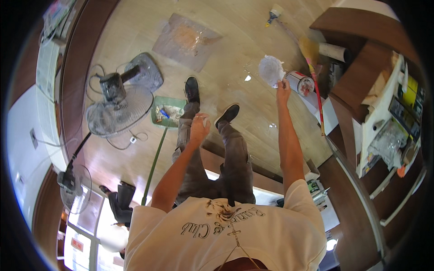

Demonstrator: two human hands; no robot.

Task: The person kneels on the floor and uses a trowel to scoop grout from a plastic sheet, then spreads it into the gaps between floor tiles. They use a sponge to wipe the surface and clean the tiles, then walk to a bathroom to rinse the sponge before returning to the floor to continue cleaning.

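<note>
My right hand (283, 88) reaches forward, its fingers pinched at the near edge of a white, round, bowl-like container (270, 71) with a ragged rim. Close beside that hand, a metal can (298, 83) shows reddish and white smears at its end. My left hand (199, 129) is over my left leg, fingers curled; a small pale patch shows at them, too small to name. Near my left foot is a green dustpan (158, 118) holding white debris and a blue bit, its long green handle (154, 168) running back toward me.
A dusty pedestal fan (118, 108) lies at left, its cord on the floor. Ahead is a flat board (171, 49) with tan dust. A paintbrush (274, 14) and a broom with a red handle (318, 97) are at right. Another person (123, 201) is behind at left.
</note>
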